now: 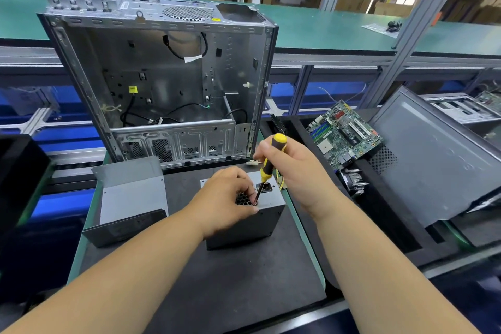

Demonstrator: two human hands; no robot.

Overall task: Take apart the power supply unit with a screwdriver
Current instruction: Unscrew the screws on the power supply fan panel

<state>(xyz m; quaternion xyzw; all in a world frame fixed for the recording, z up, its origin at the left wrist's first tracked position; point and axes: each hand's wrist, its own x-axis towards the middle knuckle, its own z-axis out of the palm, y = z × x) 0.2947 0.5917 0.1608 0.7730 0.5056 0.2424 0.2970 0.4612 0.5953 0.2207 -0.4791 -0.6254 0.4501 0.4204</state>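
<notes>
While it stands on the dark mat of the table (pixel 238 279), the power supply unit (pixel 252 221) shows a grey metal top with a honeycomb grille and a socket, and dark side walls. The left hand (pixel 227 200) grips its top edge; the right hand (pixel 291 164) is wrapped round a yellow-and-black screwdriver (pixel 268 167) whose shaft points down beside the left fingers. An empty computer case (pixel 162 81) stands just behind, a metal cover (pixel 130 198) beside, a motherboard (pixel 344 133) to the right. The screwdriver tip is hidden.
</notes>
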